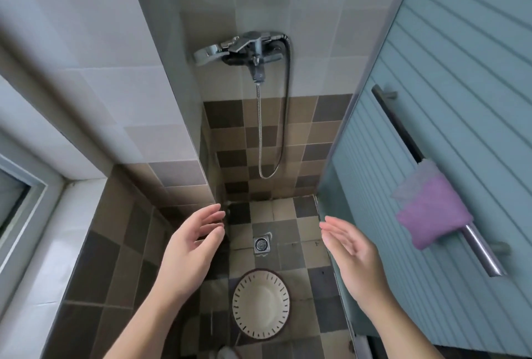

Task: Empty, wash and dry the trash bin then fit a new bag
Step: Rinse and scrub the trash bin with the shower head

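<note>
My left hand [191, 246] and right hand [349, 255] hang open, empty, above the bin [261, 304] on the shower floor [290, 258].

Both hands are up over the shower floor, holding nothing: the left hand [193, 246] and the right hand [352, 255] face each other, palms inward, fingers loosely straight. Below and between them the cream trash bin [261, 304] stands upright on the checkered floor tiles [305, 209], just this side of the floor drain [262, 244]. On the wall above hangs the tap [250, 49] with its hose [260, 140]. A purple cloth [430, 207] is draped over the door rail [480, 252] at right.
</note>
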